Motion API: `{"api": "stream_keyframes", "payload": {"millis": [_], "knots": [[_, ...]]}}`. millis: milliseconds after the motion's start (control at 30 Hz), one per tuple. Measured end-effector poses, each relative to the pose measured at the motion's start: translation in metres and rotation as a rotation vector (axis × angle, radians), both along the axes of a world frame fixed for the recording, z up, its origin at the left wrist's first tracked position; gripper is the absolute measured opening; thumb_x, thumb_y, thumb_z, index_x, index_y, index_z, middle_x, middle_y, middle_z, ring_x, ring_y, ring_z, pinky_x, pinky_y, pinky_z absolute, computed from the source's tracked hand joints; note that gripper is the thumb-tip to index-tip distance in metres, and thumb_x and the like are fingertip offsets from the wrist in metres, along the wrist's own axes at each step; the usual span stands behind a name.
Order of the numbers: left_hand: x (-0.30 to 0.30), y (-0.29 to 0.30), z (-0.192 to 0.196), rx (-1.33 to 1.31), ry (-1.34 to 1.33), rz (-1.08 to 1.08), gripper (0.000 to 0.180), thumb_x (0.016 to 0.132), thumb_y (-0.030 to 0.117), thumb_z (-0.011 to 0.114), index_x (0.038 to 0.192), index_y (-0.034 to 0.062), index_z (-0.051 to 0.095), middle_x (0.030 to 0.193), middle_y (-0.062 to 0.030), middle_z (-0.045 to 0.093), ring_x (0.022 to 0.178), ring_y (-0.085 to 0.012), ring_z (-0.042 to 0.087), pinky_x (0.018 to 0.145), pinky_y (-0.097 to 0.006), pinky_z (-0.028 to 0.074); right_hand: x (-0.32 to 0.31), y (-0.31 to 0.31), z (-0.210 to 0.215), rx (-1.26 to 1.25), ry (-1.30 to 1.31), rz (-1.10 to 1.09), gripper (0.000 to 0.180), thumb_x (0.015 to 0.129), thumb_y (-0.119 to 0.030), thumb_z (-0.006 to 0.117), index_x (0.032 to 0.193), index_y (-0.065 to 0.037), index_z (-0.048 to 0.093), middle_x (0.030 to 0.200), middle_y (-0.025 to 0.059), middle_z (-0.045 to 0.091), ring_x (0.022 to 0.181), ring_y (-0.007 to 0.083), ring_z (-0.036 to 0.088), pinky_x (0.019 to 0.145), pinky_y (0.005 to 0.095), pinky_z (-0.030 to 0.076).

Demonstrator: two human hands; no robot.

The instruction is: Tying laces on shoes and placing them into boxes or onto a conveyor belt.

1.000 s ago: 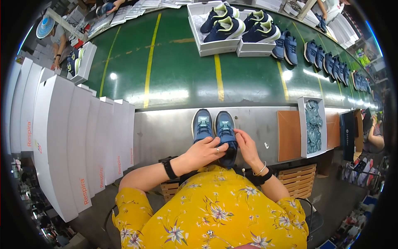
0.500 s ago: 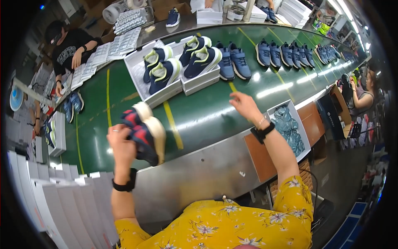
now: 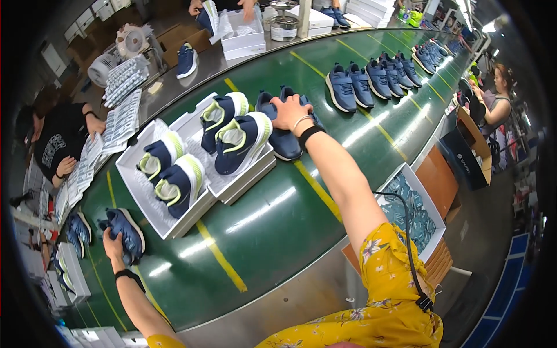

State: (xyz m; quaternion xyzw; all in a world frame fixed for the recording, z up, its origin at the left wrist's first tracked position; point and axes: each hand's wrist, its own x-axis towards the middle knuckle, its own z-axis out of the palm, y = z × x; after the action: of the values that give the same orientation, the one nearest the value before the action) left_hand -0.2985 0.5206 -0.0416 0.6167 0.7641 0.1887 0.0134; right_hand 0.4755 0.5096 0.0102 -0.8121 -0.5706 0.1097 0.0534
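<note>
At the left of the green conveyor belt (image 3: 264, 255), my left hand (image 3: 114, 245) grips a pair of dark blue sneakers (image 3: 131, 231) resting on the belt. My right hand (image 3: 290, 113) reaches far forward, its fingers curled over the tops of another pair of blue sneakers (image 3: 286, 144), partly hiding them. Between my hands stand two open white boxes side by side. The left box (image 3: 194, 222) holds navy sneakers (image 3: 177, 184) with pale green trim on white paper; in the right box (image 3: 249, 178) sits a similar pair (image 3: 241, 145).
Several blue sneakers (image 3: 377, 81) line the belt at the far right. A white box of small packets (image 3: 409, 209) stands near my right arm. Co-workers' hands (image 3: 96, 124) are across the belt. More blue shoes (image 3: 78, 232) and a white box (image 3: 75, 272) lie far left.
The red-lined shoes are no longer raised in my left hand, which now grips blue sneakers on the belt farther left. My right hand has moved forward onto the blue pair beside the boxes.
</note>
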Motion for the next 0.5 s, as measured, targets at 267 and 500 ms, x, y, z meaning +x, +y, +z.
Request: {"api": "stream_keyframes", "payload": {"millis": [267,500], "knots": [[0.136,-0.029,-0.022,0.271,0.019,0.359,0.060,0.082,0.009,0.066,0.141,0.0163,0.054,0.136,-0.0112,0.058,0.127,-0.0359,0.051,0.106,-0.050,0.040,-0.002,-0.035,-0.023,0.334,-0.049,-0.161,0.073,0.075,-0.046,0.083,0.132,-0.013,0.051,0.131,0.0154,0.054,0.134,0.0341,0.039,0.098,0.0748,0.037],[0.273,-0.142,0.042,0.748,-0.496,0.013,0.051,0.086,-0.002,0.062,0.136,0.0087,0.057,0.120,-0.0115,0.062,0.112,-0.0268,0.057,0.100,-0.040,0.041,0.017,-0.145,0.023,0.665,0.090,-0.079,0.062,0.071,-0.039,0.087,0.116,-0.011,0.055,0.124,0.0148,0.054,0.127,0.0353,0.043,0.096,0.0627,0.042]]}}
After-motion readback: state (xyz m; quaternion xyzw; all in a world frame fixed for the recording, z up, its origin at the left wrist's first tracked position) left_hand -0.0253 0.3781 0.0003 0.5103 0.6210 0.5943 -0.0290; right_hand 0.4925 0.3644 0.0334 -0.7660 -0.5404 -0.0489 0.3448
